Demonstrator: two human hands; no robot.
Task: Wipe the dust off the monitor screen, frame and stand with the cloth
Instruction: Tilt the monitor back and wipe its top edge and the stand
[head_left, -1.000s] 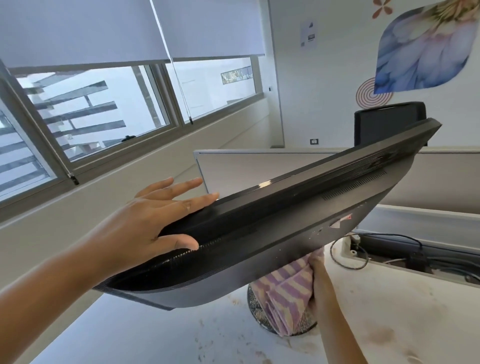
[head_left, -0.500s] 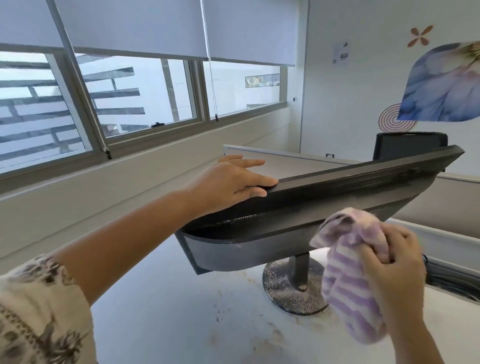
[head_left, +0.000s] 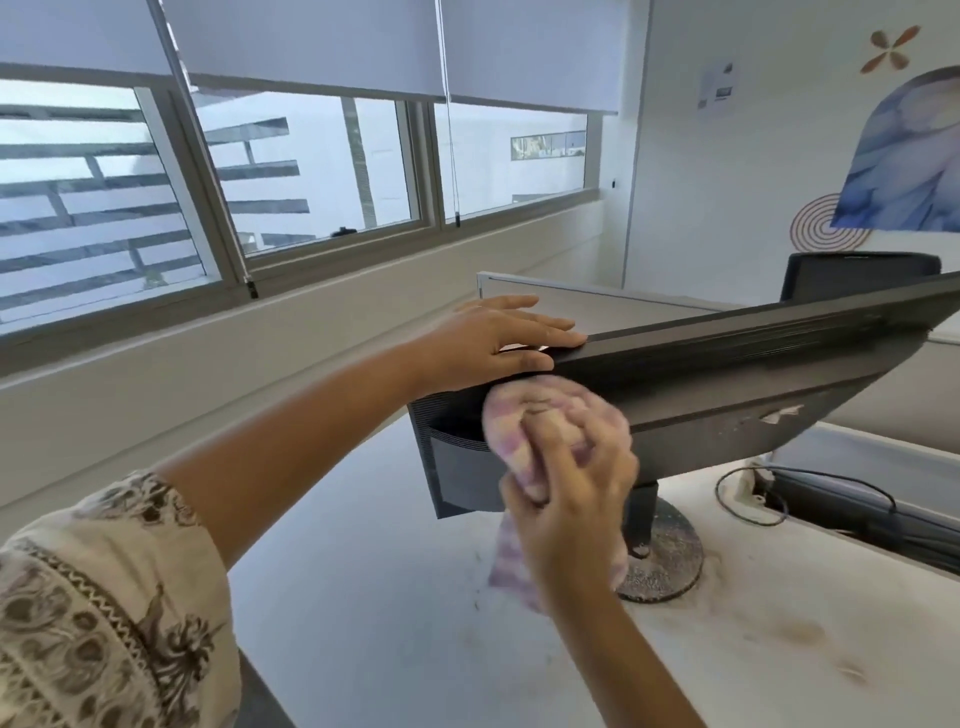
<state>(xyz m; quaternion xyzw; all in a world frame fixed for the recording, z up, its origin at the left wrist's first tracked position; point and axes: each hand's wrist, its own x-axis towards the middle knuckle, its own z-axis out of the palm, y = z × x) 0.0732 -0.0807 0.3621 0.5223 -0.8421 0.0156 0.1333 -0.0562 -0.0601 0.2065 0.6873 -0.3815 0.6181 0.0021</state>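
Observation:
A dark monitor (head_left: 727, 395) is seen from behind, its screen side facing away and hidden. It stands on a short post over a round, dusty base (head_left: 670, 561) on the white desk. My left hand (head_left: 498, 338) rests on the monitor's top left corner, fingers straight along the top edge and thumb under it. My right hand (head_left: 566, 509) grips a bunched purple-and-white striped cloth (head_left: 524, 415) and presses it against the monitor's back near the left end. A tail of the cloth hangs down below my wrist.
The white desk (head_left: 415, 623) shows brown smudges and dust near the base. Black cables (head_left: 810, 499) lie in a tray at the right. A grey partition (head_left: 597, 299) and a second dark monitor (head_left: 857, 275) stand behind. Windows with blinds fill the left wall.
My right hand has carried the cloth from below the monitor, out to the right, then up and left onto the monitor's back. My left hand stays on the top left corner.

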